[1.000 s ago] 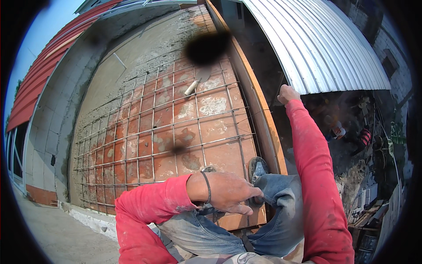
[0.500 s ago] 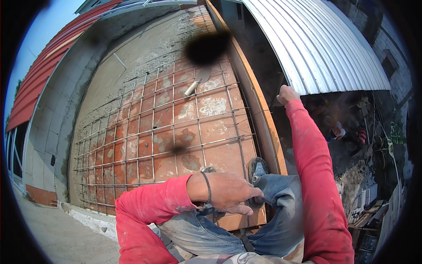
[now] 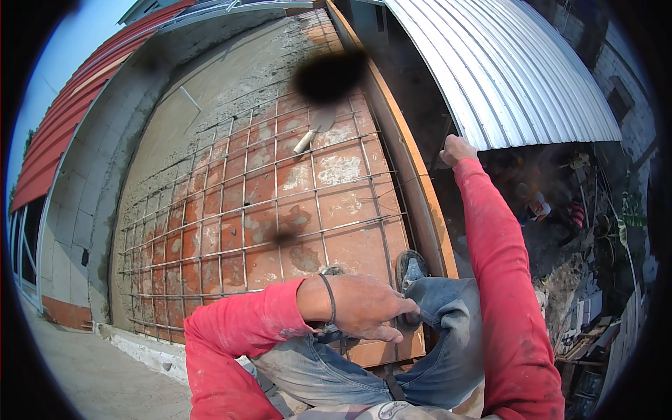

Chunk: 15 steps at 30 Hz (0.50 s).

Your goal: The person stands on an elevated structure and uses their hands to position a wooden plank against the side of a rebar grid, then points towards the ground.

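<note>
I sit on a rebar mesh (image 3: 280,210) laid over red-brown formwork panels (image 3: 350,245). My left hand (image 3: 364,308), with a dark band on its wrist, rests on my bent leg in blue jeans (image 3: 448,329). Its fingers are spread loosely and the fingertips touch the heel of my shoe (image 3: 411,269). My right arm in a red sleeve stretches up to the right. My right hand (image 3: 456,149) is a closed fist at the lower edge of a corrugated metal sheet (image 3: 504,77); what it grips, if anything, is hidden.
A trowel with a pale handle (image 3: 308,140) lies on the mesh farther away. A wooden edge board (image 3: 413,189) borders the mesh on the right, with a drop beyond it to a cluttered yard (image 3: 581,294) below. A grey wall (image 3: 91,182) stands at the left.
</note>
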{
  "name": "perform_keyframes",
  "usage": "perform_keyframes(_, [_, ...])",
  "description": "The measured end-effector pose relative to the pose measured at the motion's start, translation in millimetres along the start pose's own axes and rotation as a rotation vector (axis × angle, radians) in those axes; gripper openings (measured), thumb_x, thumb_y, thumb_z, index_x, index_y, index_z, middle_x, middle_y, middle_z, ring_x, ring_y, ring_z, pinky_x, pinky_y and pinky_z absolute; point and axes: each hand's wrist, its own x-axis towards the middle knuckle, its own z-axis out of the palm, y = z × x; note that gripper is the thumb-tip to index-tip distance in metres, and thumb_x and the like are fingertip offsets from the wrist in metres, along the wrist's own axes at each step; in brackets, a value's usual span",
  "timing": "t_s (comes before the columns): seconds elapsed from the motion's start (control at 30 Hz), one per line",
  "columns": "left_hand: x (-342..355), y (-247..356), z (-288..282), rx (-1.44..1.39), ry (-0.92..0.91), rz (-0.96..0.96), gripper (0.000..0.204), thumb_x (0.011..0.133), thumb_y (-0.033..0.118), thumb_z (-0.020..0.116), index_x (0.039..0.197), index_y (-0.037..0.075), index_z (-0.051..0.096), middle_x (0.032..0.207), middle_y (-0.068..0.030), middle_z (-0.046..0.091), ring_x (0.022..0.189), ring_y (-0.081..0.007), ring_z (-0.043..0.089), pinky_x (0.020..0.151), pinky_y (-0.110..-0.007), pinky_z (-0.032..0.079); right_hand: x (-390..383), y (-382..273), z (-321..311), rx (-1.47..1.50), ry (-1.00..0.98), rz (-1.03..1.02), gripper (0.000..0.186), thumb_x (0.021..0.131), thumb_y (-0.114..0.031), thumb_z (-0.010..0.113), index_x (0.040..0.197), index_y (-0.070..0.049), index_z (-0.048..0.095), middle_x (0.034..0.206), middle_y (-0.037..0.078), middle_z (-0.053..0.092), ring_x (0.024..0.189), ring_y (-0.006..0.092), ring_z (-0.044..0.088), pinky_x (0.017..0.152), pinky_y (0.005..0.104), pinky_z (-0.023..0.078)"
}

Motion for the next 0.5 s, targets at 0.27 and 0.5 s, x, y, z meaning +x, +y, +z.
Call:
perform_keyframes(0.27, [0, -1, 0, 0.004, -0.004, 0.000, 0.060, 0.100, 0.046, 0.048, 0.142, 0.003, 0.043, 0.115, -0.0250, 0.063, 0.097, -0.0472, 0.063, 0.086, -0.052, 0.050, -3, -4, -1, 0.000, 0.019, -0.013, 0.027, 0.085, -0.019, 0.064, 0.106, -0.004, 0.071, 0.113, 0.021, 0.070, 0.107, 0.0372, 0.067, 0.091, 0.0471, 0.054])
perform_keyframes(0.5, [0, 1, -1, 0.001, -0.019, -0.008, 0.060, 0.100, 0.046, 0.048, 0.142, 0.003, 0.043, 0.116, -0.0256, 0.062, 0.098, -0.0479, 0.062, 0.086, -0.052, 0.051, 0, 4, 7, -0.006, 0.104, -0.054, 0.029, 0.084, -0.024, 0.067, 0.100, -0.001, 0.069, 0.104, 0.022, 0.071, 0.100, 0.0394, 0.069, 0.086, 0.0481, 0.056])
